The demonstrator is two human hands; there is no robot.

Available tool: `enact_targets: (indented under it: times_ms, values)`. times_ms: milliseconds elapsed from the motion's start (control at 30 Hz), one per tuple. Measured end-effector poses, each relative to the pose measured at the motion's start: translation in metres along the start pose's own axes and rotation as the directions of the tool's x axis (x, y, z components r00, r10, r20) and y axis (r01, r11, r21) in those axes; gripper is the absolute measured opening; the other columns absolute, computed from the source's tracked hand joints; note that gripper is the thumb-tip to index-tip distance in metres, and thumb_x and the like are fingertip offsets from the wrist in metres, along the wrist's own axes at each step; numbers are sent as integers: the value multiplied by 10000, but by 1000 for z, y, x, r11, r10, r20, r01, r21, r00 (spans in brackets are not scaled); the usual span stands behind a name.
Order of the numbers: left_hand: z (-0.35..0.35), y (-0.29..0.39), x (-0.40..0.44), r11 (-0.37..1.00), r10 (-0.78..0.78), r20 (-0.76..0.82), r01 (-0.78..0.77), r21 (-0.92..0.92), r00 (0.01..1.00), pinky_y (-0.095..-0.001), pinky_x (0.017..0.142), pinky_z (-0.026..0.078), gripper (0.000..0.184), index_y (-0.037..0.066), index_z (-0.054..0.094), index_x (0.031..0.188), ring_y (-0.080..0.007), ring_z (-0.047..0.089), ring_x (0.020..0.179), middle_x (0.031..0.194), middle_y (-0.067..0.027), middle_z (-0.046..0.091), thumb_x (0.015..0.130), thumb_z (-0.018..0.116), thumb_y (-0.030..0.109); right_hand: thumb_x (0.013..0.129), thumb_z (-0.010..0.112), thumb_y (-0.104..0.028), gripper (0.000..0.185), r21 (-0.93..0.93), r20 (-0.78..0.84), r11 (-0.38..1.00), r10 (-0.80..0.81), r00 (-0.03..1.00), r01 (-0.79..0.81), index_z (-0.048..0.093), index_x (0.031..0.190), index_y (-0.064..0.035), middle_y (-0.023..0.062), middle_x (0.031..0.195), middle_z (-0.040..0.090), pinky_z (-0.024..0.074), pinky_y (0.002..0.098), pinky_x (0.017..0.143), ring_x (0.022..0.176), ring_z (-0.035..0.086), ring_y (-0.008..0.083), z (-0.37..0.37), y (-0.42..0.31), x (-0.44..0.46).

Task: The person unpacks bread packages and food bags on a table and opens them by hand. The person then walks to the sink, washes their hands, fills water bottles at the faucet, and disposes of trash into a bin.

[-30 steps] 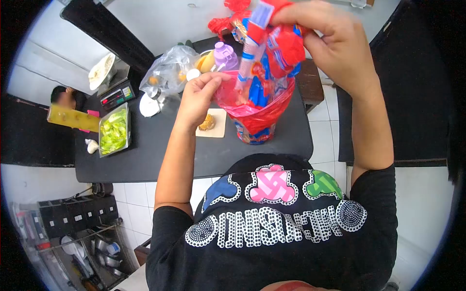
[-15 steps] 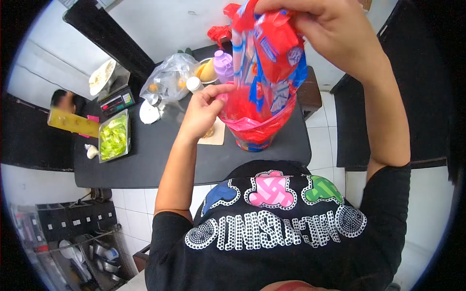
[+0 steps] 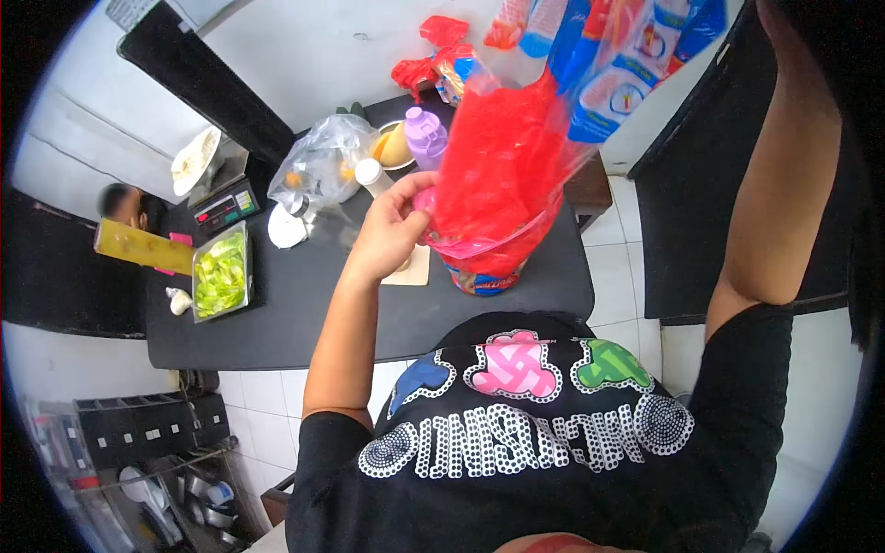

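Observation:
My left hand pinches the pink edge of a red plastic bag at its left side. The bag stands upright on the dark table, and a printed blue-and-red pack shows at its bottom. Above it stretches clear plastic packaging with blue and red print, reaching up to the top edge of the view. My right forearm rises at the right; its hand is beyond the top edge, so its grip is hidden.
On the black table are a tray of cut green leaves, a digital scale, a clear bag, a purple bottle and a white-capped jar. Another person is at the far left.
My right hand has gone up and right out of view. The printed packaging now extends higher, and the red bag is stretched taller. My left hand stays at the bag's edge.

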State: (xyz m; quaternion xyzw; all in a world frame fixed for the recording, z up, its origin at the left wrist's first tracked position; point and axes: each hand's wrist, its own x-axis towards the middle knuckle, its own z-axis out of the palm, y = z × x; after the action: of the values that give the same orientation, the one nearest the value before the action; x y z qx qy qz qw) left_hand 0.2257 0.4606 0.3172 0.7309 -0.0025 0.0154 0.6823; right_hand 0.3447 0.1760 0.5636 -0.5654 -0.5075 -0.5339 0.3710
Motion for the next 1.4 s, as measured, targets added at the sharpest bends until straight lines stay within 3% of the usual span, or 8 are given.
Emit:
enact_targets:
  times_ms: [400,433,667,800,1000,1233,1333,1400]
  values:
    - [0,-1,-8,992,99,-39,-96,86,994,-228,786,450,372,-8,526,1146,-88,555,908,1046,-46,587,782,465,-55,884,596,-268,337,-8,78,828,559,825,-560,615,1151,-63,203,1121,605,465,509,835,948,603,360,-56,64,-31]
    - [-1,-2,-11,993,100,-40,-98,64,994,-230,768,452,355,0,539,1134,-90,556,885,1036,-41,593,784,492,-45,871,551,-170,306,-57,-32,780,623,782,-624,601,1157,-72,125,1047,627,485,390,756,887,615,257,-81,127,-75]
    - [1,4,-46,999,5,-118,-11,-46,993,-195,688,440,268,7,572,1050,-55,539,808,960,-11,590,783,560,-16,876,517,-168,175,258,-72,72,996,56,-963,641,999,-151,-40,730,590,419,203,435,540,506,52,-95,162,-336]
    - [-1,18,-59,940,314,-61,-301,163,947,-178,625,372,150,8,621,912,-69,476,733,853,-7,524,766,591,-5,875,553,-194,107,452,-26,-294,940,-342,-842,601,940,-125,-27,716,574,426,209,437,525,515,81,-66,93,-456]
    - [10,35,-71,922,335,-86,-307,236,938,-204,637,396,159,-4,662,864,-101,479,759,841,-31,488,743,563,-32,890,467,-99,206,231,34,-561,822,-569,-795,541,1082,-96,67,858,633,536,305,535,647,625,178,-27,13,-543]
    - [11,40,-77,914,343,-157,-290,285,926,-226,693,362,91,14,662,812,-125,467,774,826,-35,503,742,606,-2,846,538,-82,493,-351,279,-523,733,-620,-777,401,1318,-119,151,1069,565,543,355,637,764,639,238,-11,-23,-481]
    - [13,36,-74,940,318,-162,-288,182,934,-209,703,354,144,9,668,870,-112,457,788,855,-33,489,745,606,-25,761,640,-123,665,-887,200,143,976,-87,-439,347,1358,-143,204,1221,468,483,404,863,1040,556,339,-3,-24,-485]
    - [14,36,-78,943,323,-156,-303,135,934,-207,706,352,152,5,666,888,-108,452,791,858,-30,484,747,616,-19,623,781,-104,924,-572,454,241,889,-57,-784,283,1400,-146,229,1335,351,405,374,967,1154,474,324,6,-28,-437]
